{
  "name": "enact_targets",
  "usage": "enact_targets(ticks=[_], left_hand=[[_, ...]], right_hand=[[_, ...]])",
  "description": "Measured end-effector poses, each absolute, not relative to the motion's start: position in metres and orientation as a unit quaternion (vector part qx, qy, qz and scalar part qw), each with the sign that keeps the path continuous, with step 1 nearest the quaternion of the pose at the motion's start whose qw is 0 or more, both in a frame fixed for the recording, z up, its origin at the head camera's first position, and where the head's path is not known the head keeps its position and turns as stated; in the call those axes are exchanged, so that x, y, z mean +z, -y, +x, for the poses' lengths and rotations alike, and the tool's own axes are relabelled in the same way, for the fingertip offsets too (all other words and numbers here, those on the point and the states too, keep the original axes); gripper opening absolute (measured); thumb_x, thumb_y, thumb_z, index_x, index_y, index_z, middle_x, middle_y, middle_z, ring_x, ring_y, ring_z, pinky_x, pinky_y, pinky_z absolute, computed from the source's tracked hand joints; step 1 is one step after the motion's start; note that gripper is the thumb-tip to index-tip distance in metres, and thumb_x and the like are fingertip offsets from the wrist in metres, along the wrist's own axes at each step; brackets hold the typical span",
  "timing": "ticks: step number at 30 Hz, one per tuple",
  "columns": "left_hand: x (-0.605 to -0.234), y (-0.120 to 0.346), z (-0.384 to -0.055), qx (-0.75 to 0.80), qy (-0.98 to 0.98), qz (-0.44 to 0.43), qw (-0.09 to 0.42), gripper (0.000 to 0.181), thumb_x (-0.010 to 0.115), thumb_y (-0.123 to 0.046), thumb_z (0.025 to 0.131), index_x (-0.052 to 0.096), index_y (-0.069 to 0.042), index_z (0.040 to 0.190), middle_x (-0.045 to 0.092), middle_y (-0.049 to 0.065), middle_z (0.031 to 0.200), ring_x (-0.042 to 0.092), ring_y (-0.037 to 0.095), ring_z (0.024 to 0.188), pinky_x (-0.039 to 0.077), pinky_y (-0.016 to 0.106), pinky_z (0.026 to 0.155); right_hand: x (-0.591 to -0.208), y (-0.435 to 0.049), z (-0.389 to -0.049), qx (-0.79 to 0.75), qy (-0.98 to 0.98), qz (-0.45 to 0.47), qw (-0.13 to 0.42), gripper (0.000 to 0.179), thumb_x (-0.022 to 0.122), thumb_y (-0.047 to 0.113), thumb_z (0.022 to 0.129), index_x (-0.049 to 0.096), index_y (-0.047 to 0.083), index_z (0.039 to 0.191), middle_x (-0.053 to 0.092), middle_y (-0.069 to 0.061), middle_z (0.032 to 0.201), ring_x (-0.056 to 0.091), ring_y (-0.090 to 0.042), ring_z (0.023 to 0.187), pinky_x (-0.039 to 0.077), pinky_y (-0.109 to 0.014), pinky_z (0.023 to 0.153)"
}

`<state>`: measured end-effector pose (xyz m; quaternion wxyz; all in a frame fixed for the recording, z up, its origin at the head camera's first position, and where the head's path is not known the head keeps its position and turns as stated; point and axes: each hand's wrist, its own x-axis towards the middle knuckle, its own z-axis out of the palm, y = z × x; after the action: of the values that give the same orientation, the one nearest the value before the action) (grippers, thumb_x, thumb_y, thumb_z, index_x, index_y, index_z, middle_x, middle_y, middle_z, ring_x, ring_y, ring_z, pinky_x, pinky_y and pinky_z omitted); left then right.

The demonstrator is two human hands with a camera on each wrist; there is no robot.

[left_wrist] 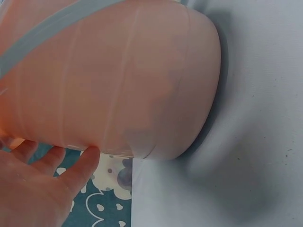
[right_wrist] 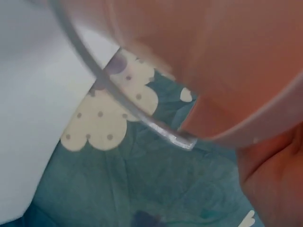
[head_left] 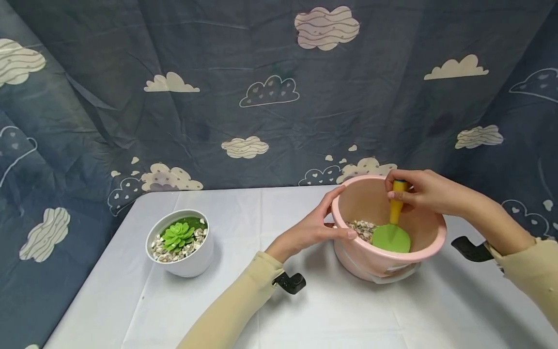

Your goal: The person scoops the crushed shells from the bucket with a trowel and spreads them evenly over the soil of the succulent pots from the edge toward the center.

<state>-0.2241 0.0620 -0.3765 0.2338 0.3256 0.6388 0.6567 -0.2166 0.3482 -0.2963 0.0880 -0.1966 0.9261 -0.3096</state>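
Note:
A pink bucket stands at the right of the table, with small pebbles visible inside against its left wall. My left hand holds its left side, thumb over the front of the rim and the other fingers along the outer wall. In the left wrist view several fingers touch the bucket's side. My right hand grips the yellow handle of a toy shovel from above. The shovel's green blade points down inside the bucket, beside the pebbles.
A white pot with a green succulent and pebbles stands at the table's left. The bucket's grey handle hangs down its front. Behind the white table hangs a dark cloth with cloud prints.

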Motion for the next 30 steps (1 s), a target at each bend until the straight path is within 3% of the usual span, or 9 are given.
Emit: enact_targets(ticks=[11, 30], left_hand=[[-0.38, -0.063, -0.223, 0.658, -0.638, 0.328, 0.229, 0.094, 0.077, -0.018, 0.08, 0.022, -0.037, 0.155, 0.025, -0.014, 0.155, 0.031, 0.017, 0.14, 0.042, 0.025, 0.099], [-0.379, -0.062, -0.223, 0.656, -0.642, 0.325, 0.226, 0.093, 0.077, -0.018, 0.08, 0.023, -0.036, 0.155, 0.025, -0.009, 0.156, 0.031, 0.019, 0.14, 0.04, 0.026, 0.1]], right_hand=[[-0.302, -0.339, -0.196, -0.321, -0.936, -0.136, 0.054, 0.022, 0.067, 0.022, 0.095, 0.058, 0.005, 0.107, 0.061, -0.01, 0.09, 0.066, -0.02, 0.077, 0.057, -0.032, 0.059], [-0.309, -0.32, -0.183, -0.342, -0.936, -0.079, -0.01, 0.029, 0.065, 0.024, 0.097, 0.055, 0.0, 0.109, 0.06, -0.014, 0.087, 0.069, -0.023, 0.074, 0.057, -0.035, 0.056]])
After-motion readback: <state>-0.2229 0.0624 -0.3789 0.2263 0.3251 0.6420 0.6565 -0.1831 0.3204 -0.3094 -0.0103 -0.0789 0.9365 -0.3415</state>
